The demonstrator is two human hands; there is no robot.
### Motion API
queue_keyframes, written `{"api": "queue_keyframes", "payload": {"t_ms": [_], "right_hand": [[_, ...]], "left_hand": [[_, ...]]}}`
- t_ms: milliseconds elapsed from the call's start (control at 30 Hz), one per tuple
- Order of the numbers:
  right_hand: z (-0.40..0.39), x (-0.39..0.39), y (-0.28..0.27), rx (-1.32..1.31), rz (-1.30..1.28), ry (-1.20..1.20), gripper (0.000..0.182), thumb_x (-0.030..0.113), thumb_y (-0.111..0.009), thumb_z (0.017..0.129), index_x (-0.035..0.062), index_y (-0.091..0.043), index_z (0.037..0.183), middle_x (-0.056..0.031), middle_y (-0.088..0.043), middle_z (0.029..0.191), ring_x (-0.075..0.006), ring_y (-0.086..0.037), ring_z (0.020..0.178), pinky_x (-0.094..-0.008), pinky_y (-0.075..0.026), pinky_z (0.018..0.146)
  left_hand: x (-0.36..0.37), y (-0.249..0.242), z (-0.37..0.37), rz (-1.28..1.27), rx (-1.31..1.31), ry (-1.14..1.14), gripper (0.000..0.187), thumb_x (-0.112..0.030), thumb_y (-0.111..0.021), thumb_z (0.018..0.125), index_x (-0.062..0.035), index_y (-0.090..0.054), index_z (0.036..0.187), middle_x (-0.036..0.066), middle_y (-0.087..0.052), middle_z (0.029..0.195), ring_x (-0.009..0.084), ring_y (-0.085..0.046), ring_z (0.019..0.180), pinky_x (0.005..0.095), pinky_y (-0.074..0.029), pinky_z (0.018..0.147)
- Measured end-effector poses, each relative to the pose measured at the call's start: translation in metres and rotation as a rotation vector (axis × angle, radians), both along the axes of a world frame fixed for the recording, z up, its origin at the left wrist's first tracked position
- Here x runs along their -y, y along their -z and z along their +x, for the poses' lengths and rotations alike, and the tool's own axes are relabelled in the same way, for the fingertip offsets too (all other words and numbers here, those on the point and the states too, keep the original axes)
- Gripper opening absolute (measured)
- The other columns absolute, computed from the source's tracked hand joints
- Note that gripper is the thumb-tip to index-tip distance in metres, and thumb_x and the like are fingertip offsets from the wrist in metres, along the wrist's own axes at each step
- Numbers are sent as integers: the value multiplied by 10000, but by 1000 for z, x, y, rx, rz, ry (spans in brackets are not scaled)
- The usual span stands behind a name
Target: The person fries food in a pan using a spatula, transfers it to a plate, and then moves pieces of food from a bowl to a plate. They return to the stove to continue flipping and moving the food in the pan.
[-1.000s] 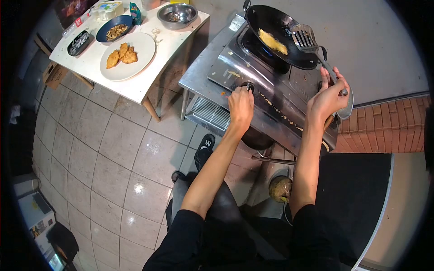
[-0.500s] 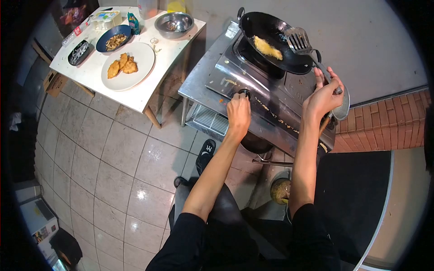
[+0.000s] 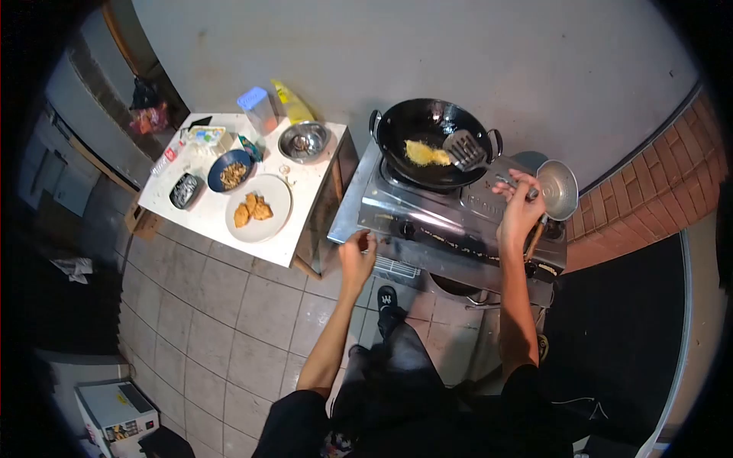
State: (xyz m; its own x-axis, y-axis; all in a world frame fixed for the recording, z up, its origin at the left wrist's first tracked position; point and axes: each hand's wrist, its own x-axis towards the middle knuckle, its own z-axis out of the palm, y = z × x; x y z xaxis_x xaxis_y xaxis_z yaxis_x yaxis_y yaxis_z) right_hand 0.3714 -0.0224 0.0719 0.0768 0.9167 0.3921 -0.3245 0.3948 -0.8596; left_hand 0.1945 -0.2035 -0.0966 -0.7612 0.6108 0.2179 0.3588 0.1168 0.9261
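Observation:
A black wok (image 3: 427,114) sits on the steel gas stove (image 3: 405,211), with a yellow battered piece (image 3: 421,153) frying in oil. My right hand (image 3: 521,204) is wrapped round the handle of a slotted spatula (image 3: 464,151), whose head is inside the wok beside the piece. My left hand (image 3: 357,252) hovers at the stove's front left edge, fingers curled, away from the black knob (image 3: 407,229); whether its fingers hold anything is too small to tell. Right of the wok is a metal ladle or pan (image 3: 558,189), behind my right hand.
A white table (image 3: 183,222) on the left bears a plate (image 3: 272,227) of fried pieces, a blue bowl (image 3: 230,170), a black dish (image 3: 185,191), a steel bowl (image 3: 304,142) and a lidded container (image 3: 257,111). A brick ledge (image 3: 626,216) borders the stove's right side.
My left hand has let go of the stove knob and moved left. The spatula head has moved down into the wok, next to the frying piece. The camera view has shifted.

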Motion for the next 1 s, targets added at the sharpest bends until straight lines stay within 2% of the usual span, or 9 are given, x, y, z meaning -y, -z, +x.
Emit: {"api": "queue_keyframes", "payload": {"t_ms": [100, 267, 367, 500, 700, 767, 933, 967, 1000], "right_hand": [[3, -11, 1, 138, -86, -79, 118, 8, -444, 924, -60, -522, 869, -150, -586, 873, -184, -627, 586, -288, -539, 496], [-2, -50, 12, 284, -143, -202, 132, 24, -490, 907, -61, -562, 836, -82, -575, 707, -156, -614, 527, -255, -499, 445], [-7, -71, 16, 309, -119, -272, 146, 53, -520, 908, -60, -576, 834, -85, -579, 699, -145, -606, 513, -248, -480, 423], [-21, -98, 33, 390, -85, -328, 186, 120, -572, 913, -21, -586, 792, -56, -571, 535, -116, -581, 451, -239, -450, 410], [-48, -105, 55, 335, -132, -375, 176, 132, -591, 911, -12, -582, 810, -54, -585, 547, -97, -580, 461, -235, -443, 414], [-55, -106, 61, 310, -116, -411, 184, 138, -588, 915, -13, -586, 809, -55, -588, 549, -97, -579, 460, -235, -441, 416], [-62, -101, 64, 473, -107, -393, 226, 153, -586, 913, -42, -640, 812, -78, -599, 527, -108, -581, 442, -248, -433, 417], [-61, -101, 59, 483, -105, -396, 226, 153, -586, 913, -42, -640, 812, -78, -599, 527, -108, -581, 442, -248, -433, 417], [-59, -99, 55, 517, -106, -393, 231, 152, -593, 907, -47, -641, 801, -76, -594, 522, -109, -578, 438, -246, -430, 412]], "left_hand": [[6, -31, -36, 13, 39, 73, 168, -80, -625, 869, 35, -670, 983, 102, -687, 766, 95, -635, 687, 241, -498, 630], [-6, -99, -89, 41, 111, 187, 266, -177, -586, 932, 48, -636, 1064, 89, -687, 851, 107, -636, 773, 237, -492, 685], [-20, -141, -94, -16, 139, 188, 294, -207, -569, 947, 45, -626, 1087, 92, -683, 892, 108, -624, 813, 227, -480, 732], [-56, -142, -102, -12, 177, 193, 302, -217, -570, 947, 38, -620, 1101, 74, -677, 922, 106, -613, 836, 230, -471, 753], [-108, -132, -123, -98, -37, 183, 358, -295, -594, 927, 11, -642, 1105, 90, -673, 944, 143, -618, 871, 267, -481, 772], [-127, -137, -130, -91, -100, 130, 344, -272, -607, 914, 40, -651, 1054, 95, -682, 880, 158, -621, 838, 277, -474, 781], [-166, -130, -158, -118, -356, 69, 307, -249, -624, 893, 42, -669, 978, 169, -688, 811, 231, -693, 781, 316, -525, 726], [-167, -147, -151, -256, -347, 43, 282, -238, -637, 875, 31, -679, 950, 183, -689, 822, 256, -698, 802, 327, -528, 720], [-173, -136, -157, -219, -332, 43, 277, -236, -641, 867, 26, -682, 948, 182, -691, 830, 259, -697, 801, 333, -527, 724]]}}
